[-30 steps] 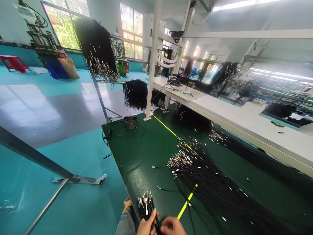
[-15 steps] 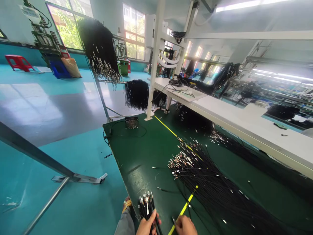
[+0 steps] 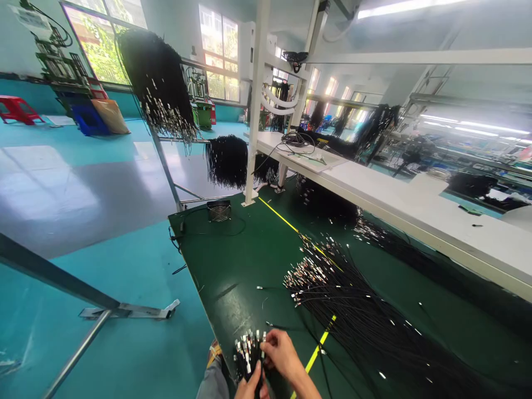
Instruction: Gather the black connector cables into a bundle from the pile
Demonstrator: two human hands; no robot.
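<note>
Head view: left hand [image 3: 249,388] grips a cable bunch [image 3: 248,354] at the desk [image 3: 233,266] edge; right hand [image 3: 280,349] pinches its connector ends. A loose grip could spill cables into the pile [image 3: 353,310] beyond.

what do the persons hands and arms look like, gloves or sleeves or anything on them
Both are bare: the left hand and the right hand wear no gloves, and no rings or watch show. The right forearm is uncovered, with no sleeve in view. Only a small part of the left hand shows at the bottom edge, so its wrist cannot be seen.
</note>
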